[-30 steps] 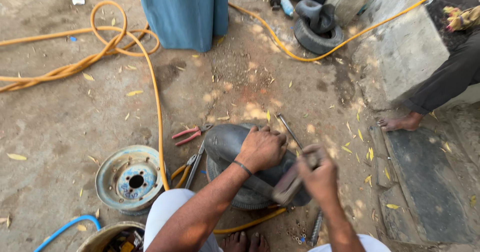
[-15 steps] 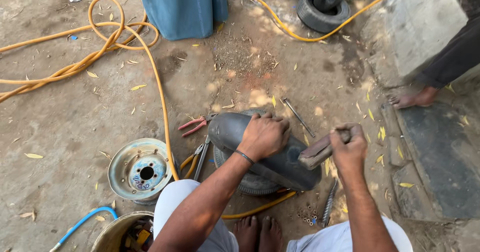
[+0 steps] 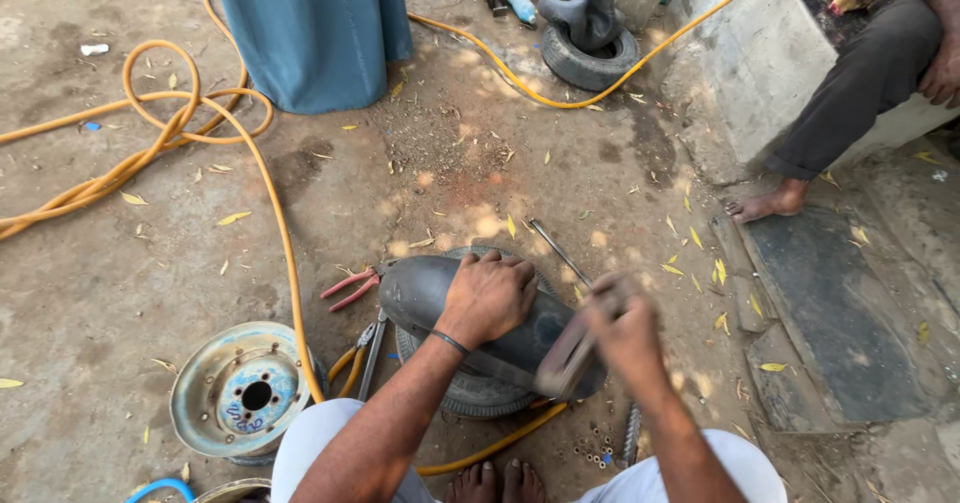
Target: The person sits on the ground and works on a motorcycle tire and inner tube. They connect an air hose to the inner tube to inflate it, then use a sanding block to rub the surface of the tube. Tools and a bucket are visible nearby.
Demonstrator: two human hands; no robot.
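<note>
The left hand [image 3: 490,298] lies palm down, fingers spread, pressing a black inner tube [image 3: 440,298] that is draped over a small tyre [image 3: 470,388] on the dirt ground. Just right of it, the right hand [image 3: 625,328], blurred, is closed around a dark tool [image 3: 568,361] whose end meets the tube. Red-handled pliers [image 3: 348,288] lie to the tube's left, a bare wheel rim [image 3: 240,391] further left.

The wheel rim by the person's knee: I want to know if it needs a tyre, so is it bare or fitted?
Bare. The wheel rim lies flat on the ground with no rubber around it.
</note>
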